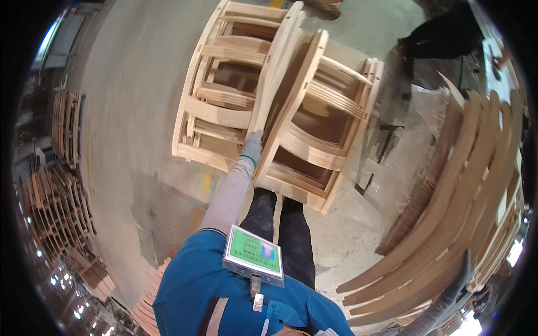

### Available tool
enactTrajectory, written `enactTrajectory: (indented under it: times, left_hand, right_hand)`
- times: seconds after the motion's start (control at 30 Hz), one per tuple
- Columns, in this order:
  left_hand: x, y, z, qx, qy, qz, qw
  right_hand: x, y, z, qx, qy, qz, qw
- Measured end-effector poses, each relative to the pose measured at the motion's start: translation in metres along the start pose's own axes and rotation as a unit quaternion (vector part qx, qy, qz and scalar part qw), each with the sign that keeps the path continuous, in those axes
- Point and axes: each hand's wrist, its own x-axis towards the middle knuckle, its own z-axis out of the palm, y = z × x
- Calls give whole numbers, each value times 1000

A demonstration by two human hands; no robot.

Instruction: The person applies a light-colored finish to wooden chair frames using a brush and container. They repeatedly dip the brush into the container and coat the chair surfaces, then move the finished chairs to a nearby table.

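My left hand (252, 147), in a grey glove with a green cuff edge, grips the near end of a pale wooden upright. That upright belongs to the left stack of slatted wooden frames (218, 116), which look like chair backs. Close against it on the right is a second stack of similar frames (314, 147). My right arm reaches out to the lower right, and the gloved right hand (466, 270) is at a pile of long curved wooden pieces (448, 224). Its fingers are too unclear to make out.
Clear plastic sheeting (406, 140) lies between the frames and the curved pieces. A black-clothed person or black cloth (445, 33) shows at the upper right. Stacks of wooden parts (59, 207) stand along the left side. Concrete floor (129, 112) lies left of the frames.
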Motion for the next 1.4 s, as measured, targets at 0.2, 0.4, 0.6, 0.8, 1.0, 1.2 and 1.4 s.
enactTrajectory:
  times: [0.2,0.4,0.6,0.8,1.0,1.2,1.4]
  left_hand:
    - [86,-4,-95,-346,184,-76,917]
    - [136,-4,-99,-479,51,33,876]
    - [126,-1,-95,-480,7,64,875]
    - [31,21,-133,-472,2,72,879]
    - [-88,4,-176,-408,-7,77,910]
    - [-219,-18,-229,-396,7,68,916]
    - [-331,39,-257,-280,-31,95,955]
  right_hand:
    - [-11,-24,17,-35,113,-53,992]
    - [-57,-83,77,-73,114,-66,989]
    - [-25,-58,32,-1,11,-42,999]
    - [-11,-33,20,-22,-34,-166,985]
    - [-10,-35,25,54,-33,-89,994]
    - [-22,-59,28,-1,-22,-151,988]
    - [-47,-112,51,-182,203,-343,899]
